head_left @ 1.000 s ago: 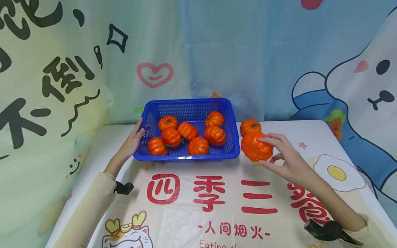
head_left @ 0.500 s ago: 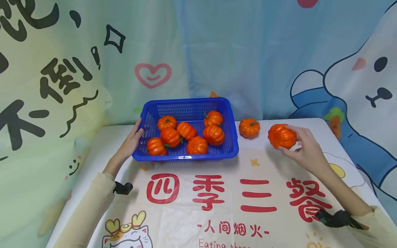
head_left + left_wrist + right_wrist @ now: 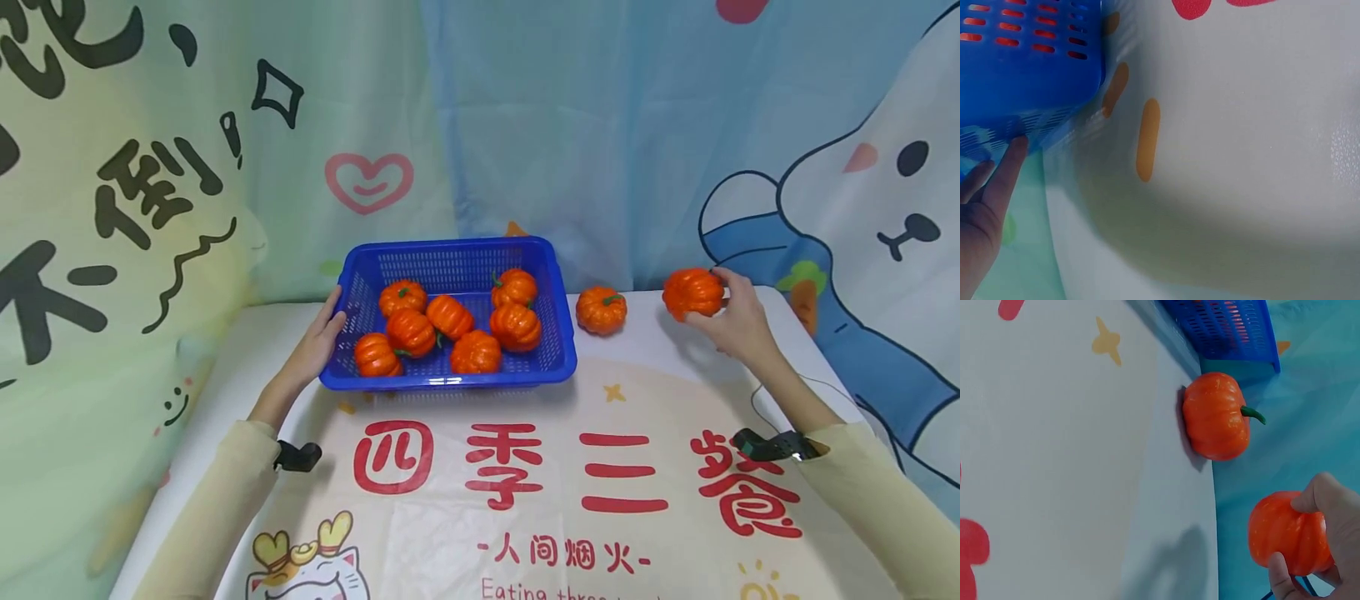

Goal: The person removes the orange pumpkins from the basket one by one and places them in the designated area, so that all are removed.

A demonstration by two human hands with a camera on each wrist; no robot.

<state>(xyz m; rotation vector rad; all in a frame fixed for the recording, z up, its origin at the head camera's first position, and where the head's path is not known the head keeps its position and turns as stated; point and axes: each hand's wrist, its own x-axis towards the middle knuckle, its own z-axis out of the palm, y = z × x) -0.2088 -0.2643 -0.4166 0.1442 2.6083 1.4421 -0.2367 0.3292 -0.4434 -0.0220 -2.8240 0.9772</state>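
At the table's far right, my right hand (image 3: pixel 738 325) pinches a small orange toy pumpkin (image 3: pixel 692 293) between thumb and fingers. Its shadow falls apart from it on the cloth in the right wrist view, so the pumpkin hangs above the table. Another pumpkin (image 3: pixel 602 311) with a green stem sits on the table between that hand and the blue plastic basket (image 3: pixel 450 382). Several pumpkins (image 3: pixel 476 352) lie inside the basket. My left hand (image 3: pixel 317 342) rests against the basket's left side; the left wrist view shows its fingers (image 3: pixel 1007 178) extended along the wall.
A printed tablecloth (image 3: pixel 525 467) with red characters covers the table. Behind the far edge hangs a patterned curtain (image 3: pixel 540 150), close to the basket's back rim. A thin cable (image 3: pixel 825 385) runs near the right forearm.
My right hand has carried its pumpkin rightward and toward the back of the table, away from the other loose pumpkin. The left hand and basket have stayed in place.
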